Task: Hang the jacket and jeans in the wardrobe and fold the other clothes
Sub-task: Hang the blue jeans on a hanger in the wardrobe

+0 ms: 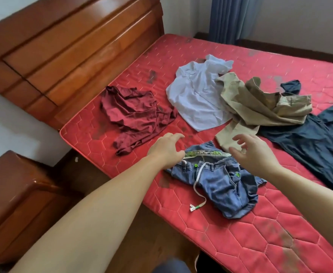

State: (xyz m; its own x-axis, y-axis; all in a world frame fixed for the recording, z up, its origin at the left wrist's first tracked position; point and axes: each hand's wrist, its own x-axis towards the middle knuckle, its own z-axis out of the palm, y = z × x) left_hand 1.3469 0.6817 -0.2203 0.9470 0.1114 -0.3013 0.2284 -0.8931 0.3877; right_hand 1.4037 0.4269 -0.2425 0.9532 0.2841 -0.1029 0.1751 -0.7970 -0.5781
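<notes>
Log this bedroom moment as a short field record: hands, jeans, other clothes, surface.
left hand: open, over the jeans' waistband
right hand: open, fingers spread, holding nothing
jeans: crumpled at the near edge, drawstring trailing
other clothes: maroon garment, white shirt, khaki garment, dark navy garment, all unfolded
surface: red mattress

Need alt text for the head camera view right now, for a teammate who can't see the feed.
Both hands, left hand and right hand, reach open toward crumpled jeans on a red mattress. Beyond lie a maroon garment, pale shirt, khaki garment and dark navy garment.
</notes>
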